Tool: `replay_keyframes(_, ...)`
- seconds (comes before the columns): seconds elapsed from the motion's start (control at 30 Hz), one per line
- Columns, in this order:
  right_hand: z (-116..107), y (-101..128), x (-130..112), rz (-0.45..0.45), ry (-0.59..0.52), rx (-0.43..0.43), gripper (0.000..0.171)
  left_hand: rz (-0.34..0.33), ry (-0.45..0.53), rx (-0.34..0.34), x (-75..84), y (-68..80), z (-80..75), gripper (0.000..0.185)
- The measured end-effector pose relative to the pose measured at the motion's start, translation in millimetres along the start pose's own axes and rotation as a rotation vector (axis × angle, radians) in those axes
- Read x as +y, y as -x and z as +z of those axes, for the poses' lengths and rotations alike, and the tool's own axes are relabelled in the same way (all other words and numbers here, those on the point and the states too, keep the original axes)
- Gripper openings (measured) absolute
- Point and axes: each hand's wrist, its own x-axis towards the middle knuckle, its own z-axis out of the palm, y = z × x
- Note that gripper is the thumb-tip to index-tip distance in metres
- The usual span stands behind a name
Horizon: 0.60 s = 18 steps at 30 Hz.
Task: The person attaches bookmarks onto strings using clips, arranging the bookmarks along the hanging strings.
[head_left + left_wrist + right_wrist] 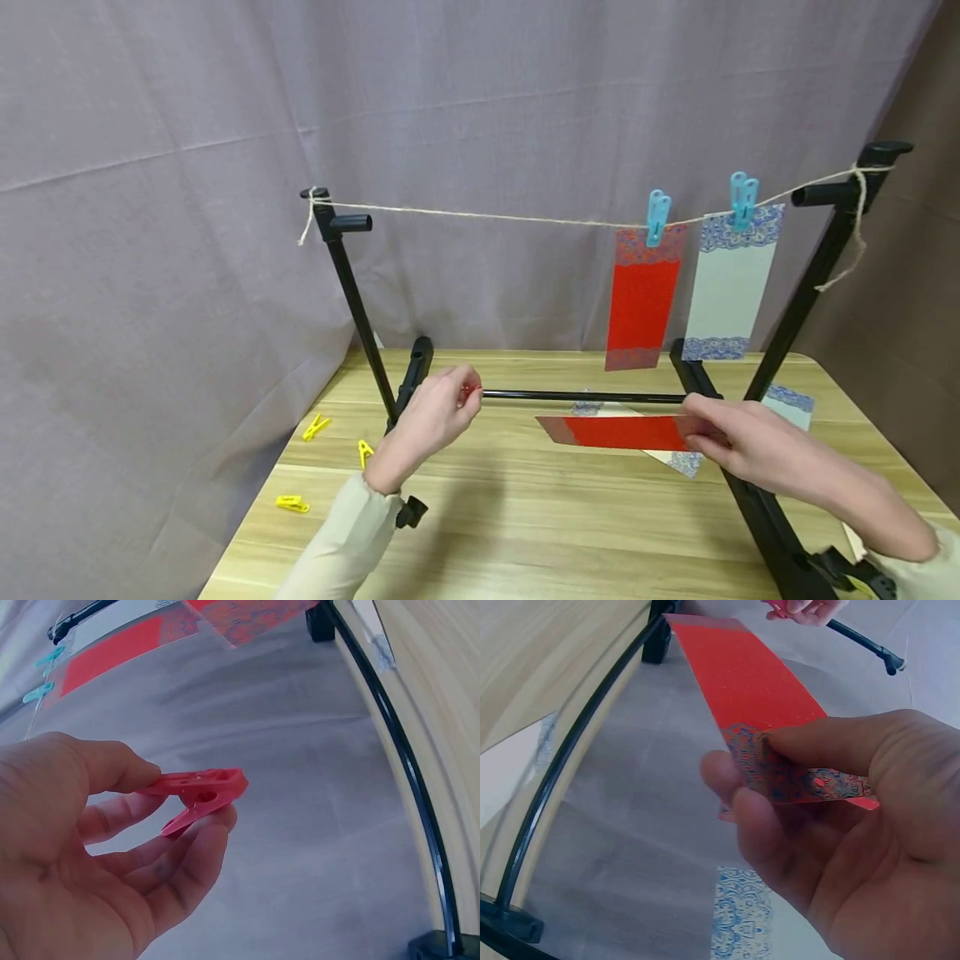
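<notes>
My left hand [435, 417] pinches a small red clothespin [201, 791] between thumb and fingers, just above the rack's low black crossbar [577, 397]. My right hand [738, 442] pinches one patterned end of a long red paper strip [618, 432], holding it flat and level over the wooden table [525, 517]; the wrist view shows the strip [742, 682] between thumb and fingers. Above, a twine line [487, 217] runs between two black posts. A red strip [642, 296] and a pale blue strip [729, 283] hang from it on blue pegs [657, 215].
Three yellow clothespins [316, 427] lie on the table's left side. More pale paper strips [678, 458] lie on the table under the held one. The rack's black right leg [757, 508] runs toward the front edge. Grey curtain [187, 208] hangs behind.
</notes>
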Motion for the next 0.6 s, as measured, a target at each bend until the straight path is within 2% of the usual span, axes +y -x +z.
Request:
replay_keyframes(0.17,-3.6,-5.8,-5.4,-0.010,0.030,0.117,0.043,0.008,-0.009,0.013,5.9,-5.1,-3.0,0.005)
replay_keyframes(0.4,-12.9,-17.7,-11.0,0.009,0.041,0.239,0.059,0.041,-0.025,0.082,17.8,-16.9,-14.5,0.005)
replay_keyframes(0.5,-16.4,-24.6,-12.3,-0.018,0.023,0.296,0.059,0.067,-0.016,0.110,24.5,-24.0,-22.6,0.004)
replay_keyframes(0.6,-18.8,-32.8,-14.4,-0.029,0.011,0.353,0.052,0.092,-0.008,0.130,30.4,-31.5,-30.1,0.002)
